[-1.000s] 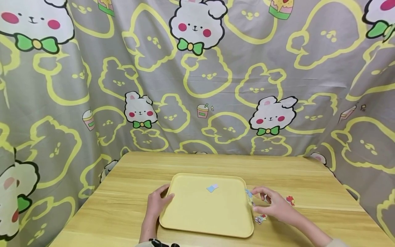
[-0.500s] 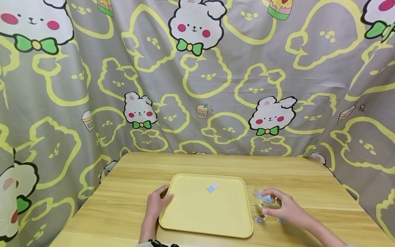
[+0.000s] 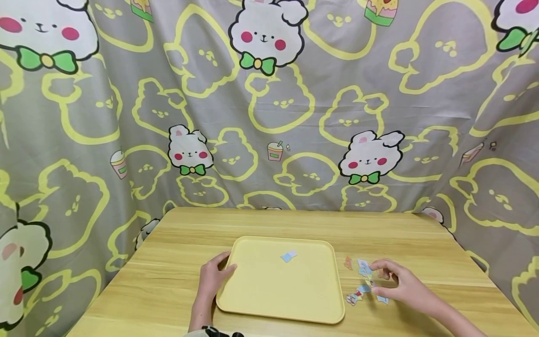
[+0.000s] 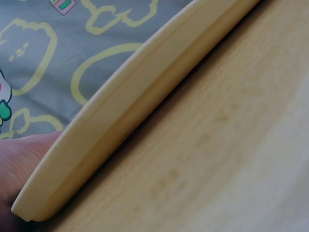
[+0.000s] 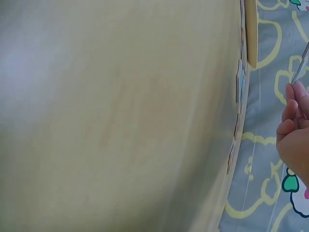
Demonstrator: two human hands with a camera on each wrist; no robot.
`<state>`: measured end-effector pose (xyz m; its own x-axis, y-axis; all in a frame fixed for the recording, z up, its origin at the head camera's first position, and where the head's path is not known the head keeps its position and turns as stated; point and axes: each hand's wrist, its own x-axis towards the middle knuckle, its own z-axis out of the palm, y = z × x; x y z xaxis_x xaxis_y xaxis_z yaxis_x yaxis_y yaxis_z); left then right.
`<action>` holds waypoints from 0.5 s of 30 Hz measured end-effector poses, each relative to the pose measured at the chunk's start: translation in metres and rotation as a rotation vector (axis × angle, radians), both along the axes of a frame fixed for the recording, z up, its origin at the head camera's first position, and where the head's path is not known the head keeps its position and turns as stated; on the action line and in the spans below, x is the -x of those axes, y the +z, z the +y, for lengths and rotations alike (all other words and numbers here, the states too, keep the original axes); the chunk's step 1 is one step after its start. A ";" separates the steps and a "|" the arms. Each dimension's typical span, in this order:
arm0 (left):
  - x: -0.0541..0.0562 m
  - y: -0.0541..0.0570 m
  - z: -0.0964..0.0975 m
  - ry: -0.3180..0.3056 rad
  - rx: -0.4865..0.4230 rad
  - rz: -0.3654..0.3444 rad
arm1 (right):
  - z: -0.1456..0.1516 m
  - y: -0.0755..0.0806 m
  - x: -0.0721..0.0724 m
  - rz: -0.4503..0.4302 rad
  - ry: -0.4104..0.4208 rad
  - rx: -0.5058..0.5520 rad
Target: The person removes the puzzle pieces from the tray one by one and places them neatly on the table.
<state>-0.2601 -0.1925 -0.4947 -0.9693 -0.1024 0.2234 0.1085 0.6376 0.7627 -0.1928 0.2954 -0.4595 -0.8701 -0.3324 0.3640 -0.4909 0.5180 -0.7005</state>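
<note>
At the yellow tray's [image 3: 278, 295] left side, my left hand [image 3: 212, 281] grips the edge, thumb over the rim; in the left wrist view, part of that hand [image 4: 26, 159] shows behind the rim. My right hand [image 3: 402, 284] is right of the tray, above the table. Its thumb and index finger pinch a thin cardboard puzzle piece [image 5: 300, 63], seen edge-on in the right wrist view. Around and below that hand lie several loose pieces, among them an orange one [image 3: 348, 263] and a red-and-white one [image 3: 352, 298]. A blue-and-lilac piece [image 3: 288, 256] lies on the tray's far part.
The tray stands on a wooden table [image 3: 202, 229]. Behind and beside the table hangs a grey curtain [image 3: 236, 117] with rabbit prints. Another blue piece [image 3: 382, 299] lies below the right hand.
My right hand has moved rightward from the tray's right edge with the piece, uncovering the orange piece. My left hand stays on the tray, and the piece on the tray has not moved.
</note>
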 end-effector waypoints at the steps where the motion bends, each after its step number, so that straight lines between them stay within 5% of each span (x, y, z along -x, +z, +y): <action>1: 0.000 0.000 0.000 0.001 0.000 -0.001 | 0.001 0.000 0.000 -0.005 -0.007 0.001; 15: 0.001 -0.001 -0.001 0.000 0.004 0.012 | 0.026 -0.001 -0.008 -0.066 -0.081 -0.064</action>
<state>-0.2615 -0.1931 -0.4956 -0.9665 -0.1016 0.2356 0.1177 0.6404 0.7590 -0.1853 0.3215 -0.4608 -0.9163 -0.2811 0.2852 -0.3997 0.5983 -0.6945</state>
